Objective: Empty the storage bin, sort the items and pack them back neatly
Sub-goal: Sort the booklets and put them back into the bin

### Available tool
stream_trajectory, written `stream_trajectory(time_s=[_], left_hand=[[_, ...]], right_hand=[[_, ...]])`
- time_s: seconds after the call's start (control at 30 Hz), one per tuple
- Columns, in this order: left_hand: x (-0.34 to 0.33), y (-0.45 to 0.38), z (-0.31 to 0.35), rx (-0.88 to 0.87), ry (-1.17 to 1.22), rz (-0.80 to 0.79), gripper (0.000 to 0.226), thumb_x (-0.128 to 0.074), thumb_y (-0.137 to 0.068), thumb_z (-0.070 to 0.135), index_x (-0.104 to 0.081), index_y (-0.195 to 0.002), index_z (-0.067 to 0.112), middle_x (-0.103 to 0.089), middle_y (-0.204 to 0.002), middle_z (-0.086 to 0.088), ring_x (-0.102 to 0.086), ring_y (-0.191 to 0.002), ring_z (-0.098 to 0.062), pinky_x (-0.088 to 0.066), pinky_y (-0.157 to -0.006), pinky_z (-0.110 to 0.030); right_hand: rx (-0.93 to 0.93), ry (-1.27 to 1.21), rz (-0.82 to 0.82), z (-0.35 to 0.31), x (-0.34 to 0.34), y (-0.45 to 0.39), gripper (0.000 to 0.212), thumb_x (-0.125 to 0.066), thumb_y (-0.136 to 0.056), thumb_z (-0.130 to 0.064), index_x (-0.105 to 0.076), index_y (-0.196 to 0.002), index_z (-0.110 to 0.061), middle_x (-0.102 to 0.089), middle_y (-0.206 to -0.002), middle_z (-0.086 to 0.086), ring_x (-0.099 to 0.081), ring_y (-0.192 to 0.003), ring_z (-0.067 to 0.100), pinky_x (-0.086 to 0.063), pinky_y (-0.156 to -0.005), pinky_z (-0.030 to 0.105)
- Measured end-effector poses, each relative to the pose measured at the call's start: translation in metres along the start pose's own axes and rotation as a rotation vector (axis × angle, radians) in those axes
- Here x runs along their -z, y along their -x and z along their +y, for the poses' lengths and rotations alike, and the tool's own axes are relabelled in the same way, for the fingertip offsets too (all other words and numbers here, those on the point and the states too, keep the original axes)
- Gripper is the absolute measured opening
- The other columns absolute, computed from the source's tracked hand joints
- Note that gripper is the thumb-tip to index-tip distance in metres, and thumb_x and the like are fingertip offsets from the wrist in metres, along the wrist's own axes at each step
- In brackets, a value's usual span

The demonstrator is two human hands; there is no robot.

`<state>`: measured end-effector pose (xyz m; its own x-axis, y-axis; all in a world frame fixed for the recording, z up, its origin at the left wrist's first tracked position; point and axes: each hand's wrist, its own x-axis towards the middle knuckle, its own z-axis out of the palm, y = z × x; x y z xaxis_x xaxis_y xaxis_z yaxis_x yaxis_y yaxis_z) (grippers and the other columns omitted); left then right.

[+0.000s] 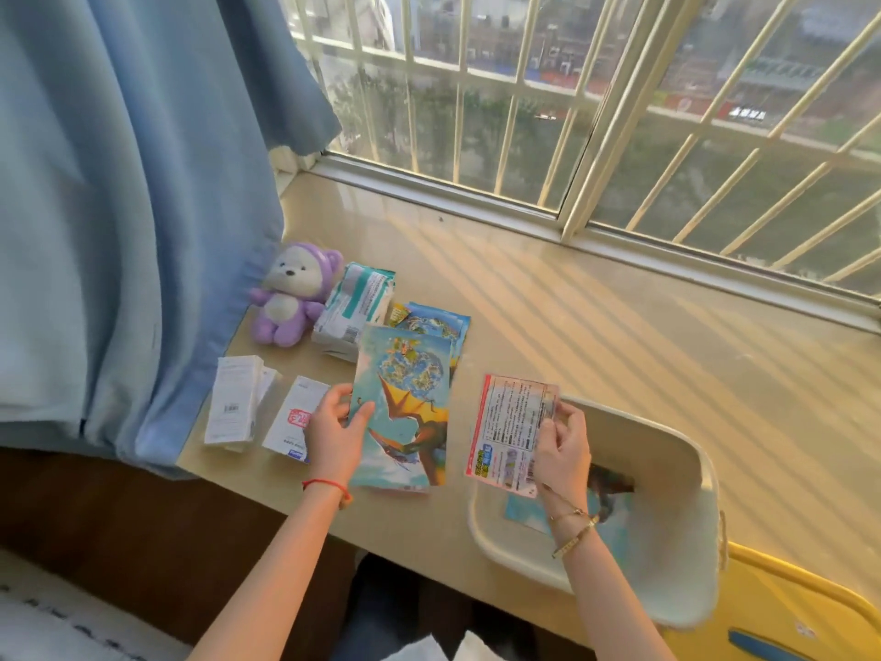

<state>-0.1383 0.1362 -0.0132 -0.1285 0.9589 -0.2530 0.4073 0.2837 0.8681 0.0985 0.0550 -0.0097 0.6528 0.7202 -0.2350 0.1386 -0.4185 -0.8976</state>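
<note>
Bin (pixel 686 469) is almost emptied; left hand (pixel 333 431) grips dinosaur card (pixel 405 422), right hand (pixel 562 450) pinches printed packet (pixel 510 422); packing remains.

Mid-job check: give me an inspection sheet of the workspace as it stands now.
Surface: beige sill, sunlit, bare toward the window.
Job's things: white bin at right, picture sheets still inside; dinosaur card; printed packet; card stack; tissue packs; white boxes; purple plush bear.
Clutter: yellow lid beside the bin.
Grips: left hand holds the dinosaur card; right hand holds the printed packet over the bin.
Cables: nothing seen.
Surroundings: blue curtain left; barred window behind.
</note>
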Motion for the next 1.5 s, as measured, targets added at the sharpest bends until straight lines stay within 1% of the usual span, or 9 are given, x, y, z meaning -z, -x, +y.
stream_trajectory(time_s=[0.17,0.37,0.43,0.57,0.73,0.83,0.97,1.17,1.5], left_hand=[[0.016,-0.068,-0.014,-0.008,-0.013,-0.081,0.025,-0.065,-0.086,0.013,-0.058,-0.11,0.01,-0.069,-0.093,-0.001,-0.066,-0.081,-0.012,-0.049,-0.068,-0.019],[-0.009,-0.145,-0.035,-0.02,-0.025,-0.254,0.026,-0.063,-0.087,0.008,-0.057,-0.112,0.008,-0.069,-0.104,-0.009,-0.066,-0.091,-0.018,-0.052,-0.084,-0.031],[-0.025,-0.166,-0.047,-0.026,-0.047,-0.304,0.029,-0.062,-0.088,0.009,-0.056,-0.116,0.007,-0.068,-0.108,-0.012,-0.065,-0.098,-0.022,-0.051,-0.089,-0.034],[-0.056,-0.192,-0.065,-0.029,-0.086,-0.409,0.03,-0.055,-0.091,0.006,-0.053,-0.122,0.005,-0.066,-0.112,-0.012,-0.063,-0.098,-0.018,-0.049,-0.079,-0.021],[-0.084,-0.215,-0.09,-0.026,-0.16,-0.48,0.038,-0.05,-0.091,0.004,-0.051,-0.129,0.008,-0.064,-0.117,-0.009,-0.062,-0.107,-0.019,-0.05,-0.093,-0.036],[-0.091,-0.221,-0.096,-0.017,-0.164,-0.498,0.041,-0.049,-0.091,0.002,-0.049,-0.132,0.008,-0.06,-0.127,-0.011,-0.057,-0.118,-0.019,-0.047,-0.101,-0.039],[-0.087,-0.22,-0.097,-0.078,-0.213,-0.505,0.052,-0.052,-0.09,0.003,-0.041,-0.14,0.011,-0.055,-0.134,-0.01,-0.052,-0.123,-0.018,-0.042,-0.105,-0.037],[-0.059,-0.197,-0.083,-0.334,-0.442,-0.426,0.046,-0.056,-0.089,0.011,-0.048,-0.135,0.007,-0.06,-0.127,-0.011,-0.056,-0.116,-0.026,-0.043,-0.103,-0.04],[0.01,-0.103,-0.039,-0.536,-0.544,-0.489,0.028,-0.063,-0.087,0.025,-0.061,-0.114,0.018,-0.065,-0.114,-0.001,-0.059,-0.105,-0.018,-0.051,-0.087,-0.037]], right_hand=[[-0.078,0.02,0.002,0.001,-0.074,0.021,0.015,-0.04,-0.097,-0.012,-0.047,-0.109,-0.016,-0.065,-0.076,0.006,-0.059,-0.069,0.027,-0.043,-0.061,0.032],[-0.2,0.015,0.017,0.025,-0.131,0.047,0.012,-0.04,-0.098,-0.013,-0.048,-0.105,-0.017,-0.067,-0.08,0.002,-0.061,-0.064,0.0,-0.045,-0.052,0.014],[-0.267,0.01,-0.011,0.038,-0.149,0.047,0.013,-0.04,-0.098,-0.014,-0.049,-0.107,-0.017,-0.067,-0.08,0.002,-0.062,-0.063,0.009,-0.047,-0.05,0.018],[-0.399,-0.018,-0.114,0.061,-0.178,0.039,0.014,-0.044,-0.097,-0.015,-0.045,-0.11,-0.021,-0.071,-0.089,0.008,-0.069,-0.078,0.024,-0.057,-0.066,0.039],[-0.47,0.064,-0.144,0.09,-0.201,0.022,0.014,-0.047,-0.096,-0.015,-0.044,-0.107,-0.023,-0.071,-0.099,0.002,-0.069,-0.081,0.008,-0.055,-0.063,0.022],[-0.44,0.184,-0.185,0.099,-0.207,0.017,0.013,-0.045,-0.096,-0.017,-0.044,-0.109,-0.018,-0.069,-0.102,-0.001,-0.063,-0.076,-0.003,-0.048,-0.054,0.01],[-0.347,0.386,-0.246,0.095,-0.208,0.019,0.029,-0.045,-0.096,-0.02,-0.042,-0.125,-0.016,-0.061,-0.112,-0.005,-0.055,-0.086,0.001,-0.039,-0.061,0.006],[-0.14,0.559,-0.225,0.064,-0.186,0.035,0.047,-0.05,-0.092,-0.02,-0.037,-0.137,-0.016,-0.048,-0.132,-0.001,-0.043,-0.122,0.012,-0.034,-0.103,0.024],[0.221,0.64,-0.032,0.017,-0.094,0.063,0.043,-0.061,-0.087,-0.016,-0.05,-0.128,-0.014,-0.057,-0.12,0.003,-0.048,-0.116,0.016,-0.041,-0.101,0.029]])
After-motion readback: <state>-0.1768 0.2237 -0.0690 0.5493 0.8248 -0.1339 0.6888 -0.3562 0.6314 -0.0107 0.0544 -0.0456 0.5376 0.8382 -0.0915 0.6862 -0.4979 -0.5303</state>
